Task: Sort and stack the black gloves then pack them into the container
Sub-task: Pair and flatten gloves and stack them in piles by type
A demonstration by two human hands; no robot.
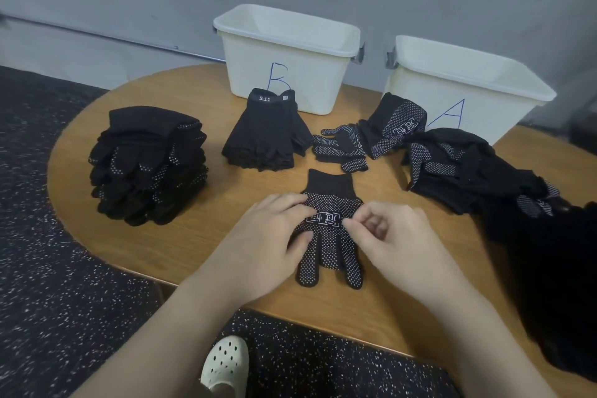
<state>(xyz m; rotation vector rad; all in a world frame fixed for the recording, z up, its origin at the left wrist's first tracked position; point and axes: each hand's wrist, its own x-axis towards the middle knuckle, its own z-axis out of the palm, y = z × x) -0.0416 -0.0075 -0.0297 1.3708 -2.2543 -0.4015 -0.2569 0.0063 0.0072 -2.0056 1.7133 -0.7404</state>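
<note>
A rounded wooden table (pixel 200 255) fills most of the view, standing on dark speckled flooring (pixel 48 268) against a grey wall. At its far edge stand two cream plastic containers: container A (pixel 465 90) on the right and container B (pixel 287 58) near the middle, each marked with a blue letter. A large loose heap of black gloves (pixel 478 171) lies on the right side in front of container A. A tall neat stack of dotted gloves (pixel 145 165) sits on the left. A smaller stack of fingerless gloves (pixel 261 136) rests just in front of container B. Between that stack and the heap lie a few loose dotted gloves (pixel 371 136). Near the front edge, a single dotted glove (pixel 329 236) lies flat, cuff pointing away. The left hand (pixel 268 242) rests on it with straight fingers pressing its left side. The right hand (pixel 394 236) has curled fingers pinching the glove's right edge. A pale perforated clog (pixel 226 362) shows below the table.
</note>
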